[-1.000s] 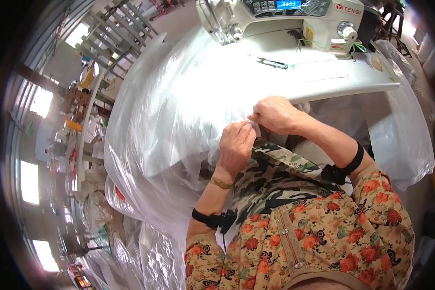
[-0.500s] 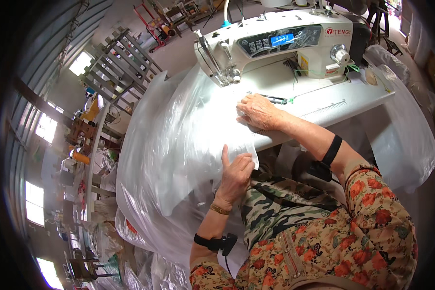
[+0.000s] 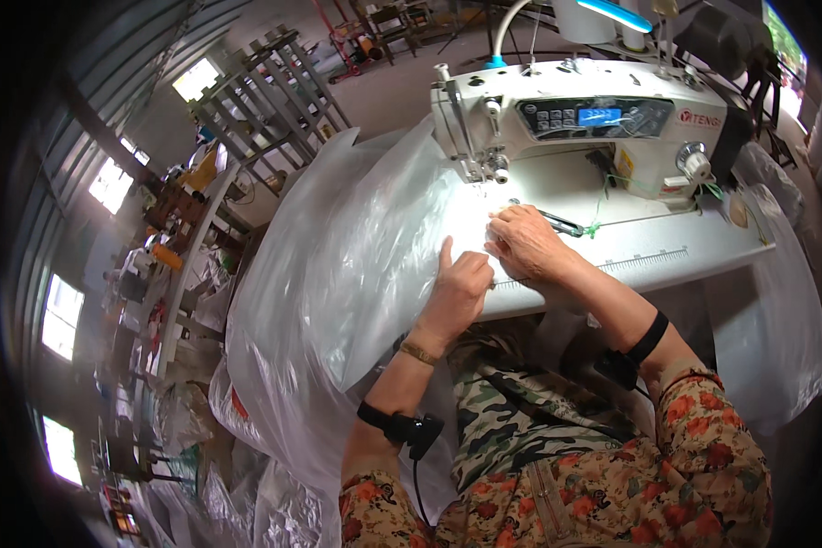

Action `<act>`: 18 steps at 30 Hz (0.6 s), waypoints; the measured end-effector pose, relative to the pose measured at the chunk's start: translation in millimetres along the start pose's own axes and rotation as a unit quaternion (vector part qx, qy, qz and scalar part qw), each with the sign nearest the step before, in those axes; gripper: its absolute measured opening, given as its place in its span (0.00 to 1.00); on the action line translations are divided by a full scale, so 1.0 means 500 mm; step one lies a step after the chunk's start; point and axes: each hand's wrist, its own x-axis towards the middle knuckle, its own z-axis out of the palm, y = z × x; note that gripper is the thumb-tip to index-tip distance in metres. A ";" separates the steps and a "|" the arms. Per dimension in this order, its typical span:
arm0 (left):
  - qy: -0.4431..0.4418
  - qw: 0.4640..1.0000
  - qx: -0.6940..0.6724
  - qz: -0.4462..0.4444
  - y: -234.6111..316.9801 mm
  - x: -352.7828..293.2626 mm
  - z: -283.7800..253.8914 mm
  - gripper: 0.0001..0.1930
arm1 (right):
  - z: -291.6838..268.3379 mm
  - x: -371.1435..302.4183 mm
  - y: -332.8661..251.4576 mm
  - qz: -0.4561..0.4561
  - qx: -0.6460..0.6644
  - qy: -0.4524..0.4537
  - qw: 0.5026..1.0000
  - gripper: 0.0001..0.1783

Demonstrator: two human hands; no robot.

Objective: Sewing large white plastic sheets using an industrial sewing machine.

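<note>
Two hands are laid on the clear plastic sheet spread over the white sewing-machine table. The left hand is set palm down, its fingers curled under and the forefinger stretched toward twelve o'clock along the sheet. The right hand, at two o'clock from it and just beside it, is pressed flat with fingers together, holding the sheet's edge down near the presser foot of the industrial sewing machine. Compared with half a second earlier, both hands are found closer together and nearer the needle, and the sheet is drawn further under the machine head.
</note>
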 end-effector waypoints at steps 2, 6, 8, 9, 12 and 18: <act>0.009 1.000 0.000 0.000 -0.019 0.017 0.011 0.01 | 0.003 0.002 0.003 0.017 -0.019 -0.022 0.999 0.10; 0.028 1.000 -0.006 -0.013 -0.046 0.044 0.031 0.02 | 0.007 0.002 0.006 0.012 -0.031 -0.006 0.999 0.09; 0.031 0.999 0.008 -0.020 -0.061 0.059 0.036 0.03 | 0.006 0.001 0.005 0.015 -0.031 -0.008 0.999 0.08; 0.038 0.999 0.006 -0.017 -0.067 0.066 0.039 0.03 | 0.006 0.001 0.006 0.016 -0.024 -0.009 1.000 0.08; 0.057 0.998 0.017 -0.010 -0.081 0.079 0.044 0.03 | 0.006 0.003 0.002 0.020 -0.027 -0.012 0.999 0.07; 0.071 0.997 0.034 -0.024 -0.109 0.103 0.054 0.05 | 0.016 0.011 0.003 0.031 -0.058 -0.007 0.998 0.06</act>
